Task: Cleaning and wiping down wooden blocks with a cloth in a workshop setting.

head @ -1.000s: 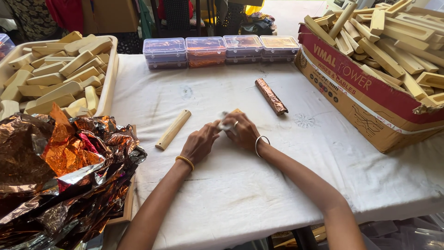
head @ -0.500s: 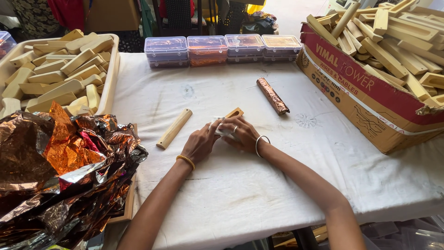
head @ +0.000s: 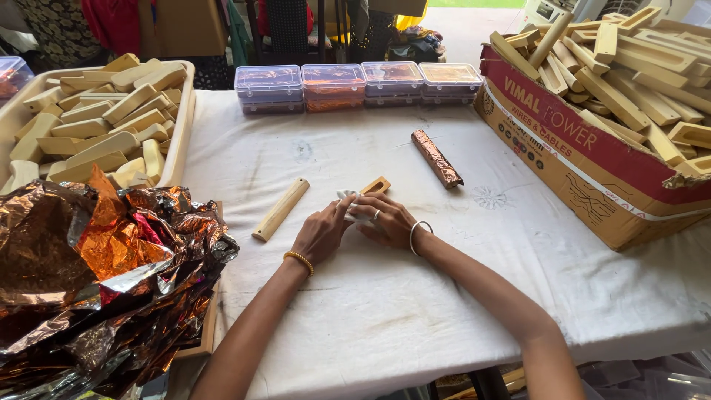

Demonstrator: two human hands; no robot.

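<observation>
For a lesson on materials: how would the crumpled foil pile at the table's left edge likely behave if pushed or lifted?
The foil lies in loose, creased folds, so it would probably flop and crumple rather than hold shape. It looks thin and airy, so likely very light for its bulk. Part of it overhangs the table, so a push might slide it off.

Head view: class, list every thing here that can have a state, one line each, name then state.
Left hand: resting on the table, fingertips on a white cloth.
Right hand: pressing the white cloth onto a wooden handle.
Wooden handle: bare, mostly covered.
Second wooden handle: bare, lying flat.
Foil-wrapped handle: fully wrapped.
Plastic boxes: lids shut.
Cardboard box: open, heaped full.
Foil sheets: crumpled.
</observation>
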